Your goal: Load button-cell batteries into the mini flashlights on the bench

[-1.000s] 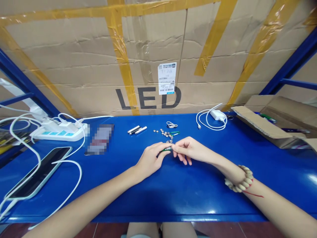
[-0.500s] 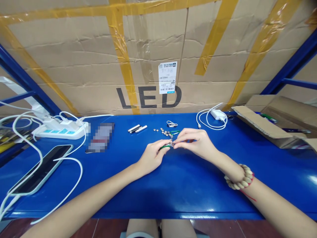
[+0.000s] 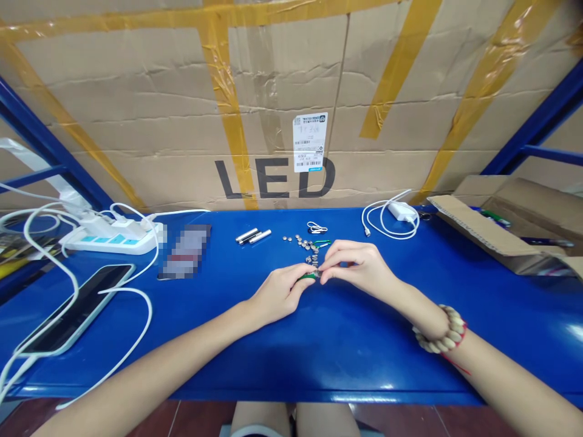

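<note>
My left hand [image 3: 282, 292] is closed on a small green tube-like piece [image 3: 309, 275] with a shiny silver end; most of it is hidden by the fingers. The thumb and fingertips of my right hand [image 3: 357, 267] pinch at that silver end, and I cannot make out whether a separate small part is between them. Just beyond the fingertips lie several silver button cells [image 3: 307, 245] in a loose cluster. A green carabiner clip [image 3: 323, 243] rests beside them, close to my right hand.
Silver and black tubes [image 3: 253, 236] and a white looped cord [image 3: 317, 227] lie farther back. On the left are a phone [image 3: 77, 309], another phone-like device [image 3: 186, 252], and a white power strip [image 3: 116, 243] with cables. To the right, a charger [image 3: 402, 212] and an open cardboard box [image 3: 483, 233].
Both hands have shifted very slightly toward me with the green piece. More small silver parts now show just beyond the fingertips.
</note>
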